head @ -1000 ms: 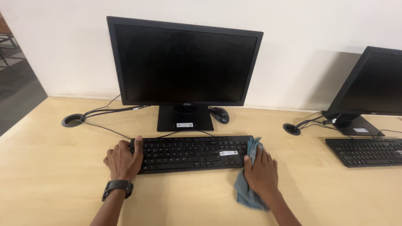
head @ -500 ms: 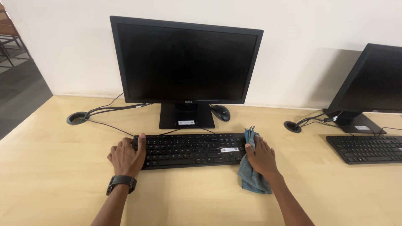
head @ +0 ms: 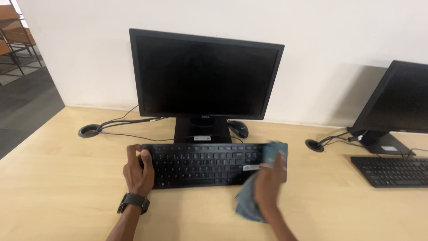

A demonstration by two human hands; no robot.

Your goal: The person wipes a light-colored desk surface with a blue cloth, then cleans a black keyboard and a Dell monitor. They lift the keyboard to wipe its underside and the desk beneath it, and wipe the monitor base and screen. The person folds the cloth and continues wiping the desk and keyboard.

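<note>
Reaching up from the bottom edge of the frame, the person's two forearms meet a black keyboard (head: 209, 164) that lies flat across the lower middle of the picture on a pale wooden desk (head: 58, 187). Nearest, at lower centre, the right hand (head: 269, 185) is closed around a crumpled blue-grey cloth (head: 248, 201), pressing its upper end onto the right end of the keyboard; this hand is blurred, so the fingers cannot be told apart. Left of centre, the left hand (head: 139, 169), with a dark wristwatch (head: 133, 202) on its wrist, grips the left end of the keyboard, thumb on top and fingers curled at the edge. Both hands are well apart, one at each end of the keyboard. Just beyond the keyboard stands the square base of a black monitor (head: 206, 73) with a dark screen, filling the upper middle of the frame against a white wall (head: 339, 31). A black mouse (head: 238, 128) sits just right of that base. Cables run from behind the monitor to a round grommet hole (head: 89, 130) at the left of the desk. Toward the right edge lie a second keyboard (head: 392, 170) and a second dark monitor (head: 396, 100), with another grommet hole (head: 314, 145) beside them. Chairs (head: 13, 38) show at the upper left corner.
</note>
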